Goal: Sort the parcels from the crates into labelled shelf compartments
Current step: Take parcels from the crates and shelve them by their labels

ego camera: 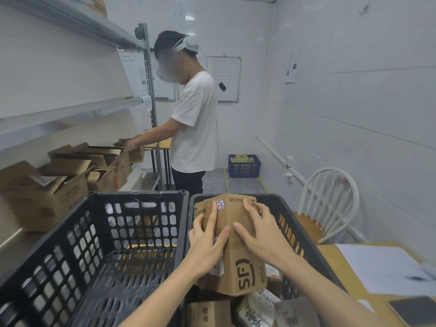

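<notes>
A brown SF Express cardboard parcel (232,234) with a small white "1-2" sticker (220,204) stands tilted above the right black crate (304,230). My left hand (207,241) grips its left side with the fingers wrapped over the front. My right hand (260,234) lies on its right face, fingers spread and bent over the edge. Several more parcels (208,312) lie in the bottom of that crate. The left black crate (99,244) holds nothing I can see. The metal shelf unit (70,109) runs along the left wall.
Open cardboard boxes (70,171) fill the lower shelf at left. A person in a white T-shirt (193,123) stands ahead at the shelf. A blue crate (244,165) sits on the floor beyond. A white chair (330,201) and a table with papers (387,267) are at right.
</notes>
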Tool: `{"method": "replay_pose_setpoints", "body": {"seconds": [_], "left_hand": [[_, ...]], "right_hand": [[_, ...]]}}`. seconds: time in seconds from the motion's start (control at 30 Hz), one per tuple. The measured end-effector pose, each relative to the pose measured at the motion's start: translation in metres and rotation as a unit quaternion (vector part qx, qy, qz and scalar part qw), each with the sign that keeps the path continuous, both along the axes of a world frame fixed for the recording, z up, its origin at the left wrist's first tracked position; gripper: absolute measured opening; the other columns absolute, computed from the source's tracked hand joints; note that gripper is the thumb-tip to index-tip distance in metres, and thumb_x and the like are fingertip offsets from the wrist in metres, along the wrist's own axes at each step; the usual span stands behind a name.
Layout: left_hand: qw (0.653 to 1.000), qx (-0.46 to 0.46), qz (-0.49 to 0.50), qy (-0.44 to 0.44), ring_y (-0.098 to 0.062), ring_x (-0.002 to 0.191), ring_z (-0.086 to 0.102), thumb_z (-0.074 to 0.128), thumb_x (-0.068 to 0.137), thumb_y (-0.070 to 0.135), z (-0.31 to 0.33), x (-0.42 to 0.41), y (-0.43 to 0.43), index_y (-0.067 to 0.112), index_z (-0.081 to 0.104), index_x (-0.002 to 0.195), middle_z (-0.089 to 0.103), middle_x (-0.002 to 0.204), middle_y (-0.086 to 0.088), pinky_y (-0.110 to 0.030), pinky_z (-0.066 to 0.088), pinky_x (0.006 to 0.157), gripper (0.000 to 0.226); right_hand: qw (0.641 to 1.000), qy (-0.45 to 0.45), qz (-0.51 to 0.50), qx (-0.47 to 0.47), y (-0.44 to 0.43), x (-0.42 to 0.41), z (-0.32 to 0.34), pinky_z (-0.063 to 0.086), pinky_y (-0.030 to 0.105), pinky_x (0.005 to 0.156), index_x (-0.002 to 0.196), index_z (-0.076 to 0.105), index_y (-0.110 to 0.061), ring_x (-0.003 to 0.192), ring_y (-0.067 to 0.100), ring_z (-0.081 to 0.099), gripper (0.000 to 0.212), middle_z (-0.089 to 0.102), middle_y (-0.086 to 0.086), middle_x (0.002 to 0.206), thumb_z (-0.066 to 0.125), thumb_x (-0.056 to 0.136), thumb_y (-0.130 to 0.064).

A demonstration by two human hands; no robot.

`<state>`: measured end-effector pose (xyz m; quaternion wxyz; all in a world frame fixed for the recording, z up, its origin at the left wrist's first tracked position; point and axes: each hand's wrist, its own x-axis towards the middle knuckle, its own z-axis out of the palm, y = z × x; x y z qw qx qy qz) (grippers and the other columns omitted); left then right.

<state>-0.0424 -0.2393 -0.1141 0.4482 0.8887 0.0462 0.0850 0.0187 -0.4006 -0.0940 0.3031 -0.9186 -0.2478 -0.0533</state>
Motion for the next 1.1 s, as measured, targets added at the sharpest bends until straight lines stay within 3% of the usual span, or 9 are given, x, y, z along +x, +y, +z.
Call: {"method": "replay_pose_setpoints", "body": {"seconds": [0.13,0.27,0.4,0.5,0.6,0.67,0.8,0.93,1.1], "left_hand": [[0.999,0.031,-0.010,-0.006,-0.021,0.148,0.000,0.025,0.100,0.054,-0.005,0.000,0.005,0.050,-0.009,0.148,-0.004,0.162,0.005,-0.041,0.009,0.119,0.059],[0.994,0.098,-0.048,-0.002,-0.014,0.149,-0.001,0.038,0.102,0.044,-0.013,-0.004,0.019,0.030,-0.002,0.155,-0.007,0.163,0.010,-0.032,0.008,0.119,0.068],[0.990,0.112,-0.073,0.048,-0.019,0.150,-0.010,0.060,0.089,0.054,-0.018,-0.006,0.026,0.056,-0.014,0.144,-0.017,0.162,0.001,-0.042,0.012,0.120,0.092],[0.988,0.106,-0.079,0.085,-0.025,0.151,0.003,0.069,0.077,0.061,-0.016,-0.005,0.023,0.070,-0.024,0.131,-0.014,0.162,-0.010,-0.045,0.022,0.119,0.108],[0.988,0.084,-0.075,0.108,-0.027,0.151,0.005,0.074,0.076,0.054,-0.017,-0.007,0.013,0.068,-0.028,0.132,-0.009,0.162,-0.014,-0.045,0.024,0.117,0.117],[0.991,0.071,-0.059,0.094,-0.028,0.148,0.017,0.076,0.076,0.050,-0.021,-0.009,0.008,0.071,-0.027,0.129,0.000,0.161,-0.012,-0.045,0.028,0.116,0.118],[0.994,0.070,-0.044,0.071,-0.021,0.133,0.037,0.076,0.074,0.054,-0.028,-0.013,0.006,0.076,-0.029,0.122,0.026,0.142,-0.001,-0.039,0.033,0.113,0.117],[0.994,0.071,-0.028,0.079,-0.017,0.124,0.041,0.074,0.073,0.059,-0.030,-0.012,0.006,0.076,-0.032,0.118,0.028,0.122,0.007,-0.037,0.036,0.111,0.117],[0.995,0.069,-0.022,0.067,-0.012,0.126,0.038,0.075,0.073,0.059,-0.033,-0.014,0.004,0.073,-0.027,0.127,0.027,0.127,0.009,-0.039,0.034,0.114,0.116]], "right_hand": [[0.995,-0.040,-0.031,-0.090,0.003,-0.007,0.005,0.025,0.042,0.116,0.154,0.005,-0.029,0.144,0.023,0.007,0.101,0.009,-0.001,0.159,0.024,0.073,-0.087],[0.996,0.016,-0.004,-0.092,-0.004,-0.007,0.004,0.029,0.044,0.113,0.153,-0.008,-0.034,0.148,0.021,0.007,0.090,-0.005,-0.004,0.162,0.038,0.085,-0.073],[0.998,0.021,0.029,-0.046,-0.011,-0.007,-0.007,0.022,0.038,0.119,0.151,-0.011,-0.039,0.149,0.012,0.005,0.078,-0.004,-0.006,0.162,0.037,0.094,-0.061],[1.000,0.010,0.020,-0.018,-0.015,-0.007,-0.014,0.026,0.037,0.117,0.152,-0.003,-0.039,0.147,0.010,0.014,0.072,0.010,-0.007,0.161,0.038,0.095,-0.056],[1.000,-0.001,0.005,0.003,-0.017,-0.011,-0.019,0.035,0.037,0.112,0.151,0.005,-0.040,0.142,0.009,0.028,0.067,0.023,-0.009,0.158,0.041,0.096,-0.052],[1.000,-0.012,-0.001,0.007,-0.017,-0.014,-0.022,0.037,0.038,0.110,0.150,0.008,-0.042,0.140,0.009,0.031,0.064,0.027,-0.010,0.156,0.042,0.097,-0.050],[1.000,-0.017,0.008,0.021,-0.019,-0.018,-0.025,0.033,0.033,0.113,0.149,0.010,-0.040,0.142,0.007,0.027,0.062,0.026,-0.008,0.157,0.043,0.098,-0.046],[1.000,-0.011,0.024,-0.017,-0.020,-0.023,-0.022,0.027,0.034,0.117,0.150,-0.005,-0.042,0.147,0.010,0.014,0.075,0.010,-0.008,0.161,0.046,0.095,-0.049],[0.998,0.008,0.041,-0.038,-0.030,-0.024,-0.022,0.029,0.035,0.116,0.144,-0.021,-0.047,0.146,0.010,0.016,0.087,0.004,-0.011,0.161,0.048,0.093,-0.052]]}}
